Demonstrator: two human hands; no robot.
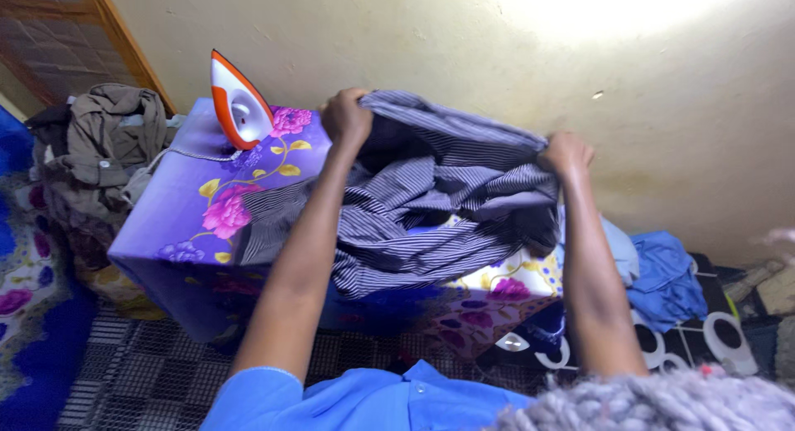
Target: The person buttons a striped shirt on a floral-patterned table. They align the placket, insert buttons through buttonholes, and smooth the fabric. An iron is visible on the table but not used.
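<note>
Head view looked down on a box-like stand draped in purple cloth with pink flowers (186,224), pushed against a cream wall. Across its top, from the middle to the right edge, lay a crumpled dark shirt with thin white stripes (414,216). Both arms reached straight forward; the left hand (346,116) and right hand (565,154) each closed in a fist on the shirt's raised far edge. An orange-and-white iron (238,104) stood upright at the far left corner.

A pale yellowish plastered wall (646,108) fills the back, with a bright glare of light near its top. A wooden frame (124,42) slants at the upper left corner. A dark checked mat (157,373) covers the floor.
</note>
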